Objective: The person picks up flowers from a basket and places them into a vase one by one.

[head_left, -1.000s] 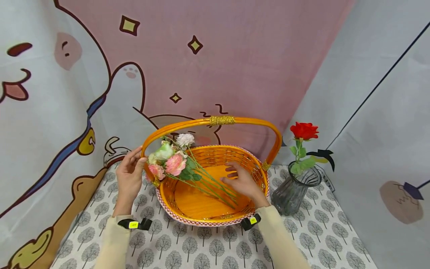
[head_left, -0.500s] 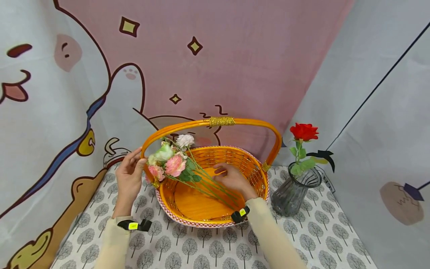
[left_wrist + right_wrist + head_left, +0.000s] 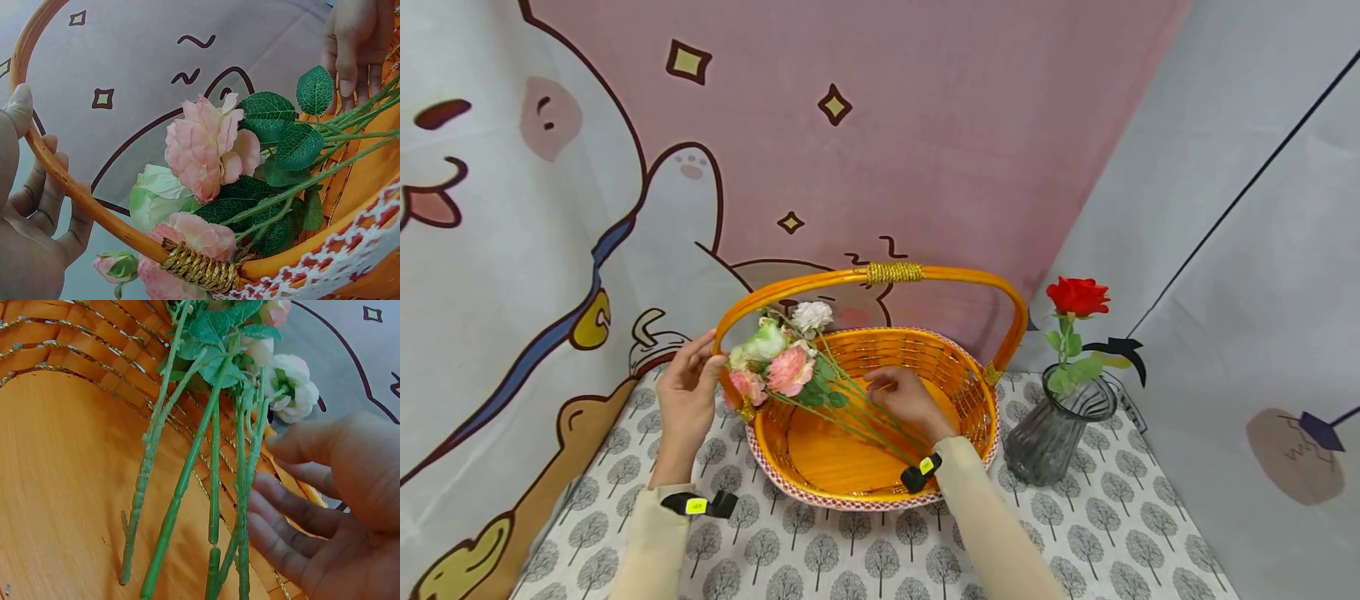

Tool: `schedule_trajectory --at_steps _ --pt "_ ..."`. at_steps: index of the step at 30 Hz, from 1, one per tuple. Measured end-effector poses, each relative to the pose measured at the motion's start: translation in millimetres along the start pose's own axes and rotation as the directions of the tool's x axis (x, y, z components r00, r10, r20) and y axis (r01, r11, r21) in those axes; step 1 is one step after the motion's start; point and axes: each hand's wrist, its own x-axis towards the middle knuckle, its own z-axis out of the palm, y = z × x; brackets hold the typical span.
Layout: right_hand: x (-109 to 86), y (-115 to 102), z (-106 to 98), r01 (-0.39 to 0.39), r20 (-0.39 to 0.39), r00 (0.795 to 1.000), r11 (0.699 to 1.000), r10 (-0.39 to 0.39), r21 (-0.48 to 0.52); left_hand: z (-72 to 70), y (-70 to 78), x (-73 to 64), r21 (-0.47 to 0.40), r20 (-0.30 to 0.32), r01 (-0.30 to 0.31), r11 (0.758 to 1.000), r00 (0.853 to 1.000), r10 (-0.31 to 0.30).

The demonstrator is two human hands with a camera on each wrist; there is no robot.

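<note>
Upon tree-print cloth (image 3: 820,546) is set a basket (image 3: 827,462), its handle (image 3: 892,273) pinched by the left hand (image 3: 687,408), presumably for steadiness, with flowers (image 3: 790,370) propped at its left end, stems (image 3: 165,531) beside loosely parted fingers (image 3: 275,544) of the right hand (image 3: 906,400).

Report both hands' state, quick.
Left hand: closed, holding the basket handle.
Right hand: open, holding nothing, fingertips by the flower stems.

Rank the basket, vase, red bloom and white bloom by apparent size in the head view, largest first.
1. Basket
2. Vase
3. Red bloom
4. White bloom
</note>
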Motion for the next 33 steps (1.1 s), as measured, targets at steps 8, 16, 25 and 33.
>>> schedule_trajectory --at_steps 8,16,25,33 --pt "6.6 6.8 2.8 0.008 0.024 1.000 1.000 -0.008 0.008 0.2 -0.2 1.8 -0.005 -0.017 -0.007 1.000 1.000 0.007" --pt "4.3 8.2 4.6 -0.056 0.036 0.998 0.998 0.056 -0.001 0.3 0.2 0.9 0.018 -0.009 0.001 1.000 1.000 -0.001" --pt "4.5 8.0 4.6 -0.064 0.034 0.997 0.998 0.064 -0.004 -0.3 0.0 0.0 0.009 -0.011 0.022 1.000 1.000 -0.022" --pt "5.1 8.0 3.4 -0.038 0.024 0.999 0.999 0.038 -0.009 -0.2 0.8 -0.4 0.026 -0.018 0.053 0.998 0.998 -0.052"
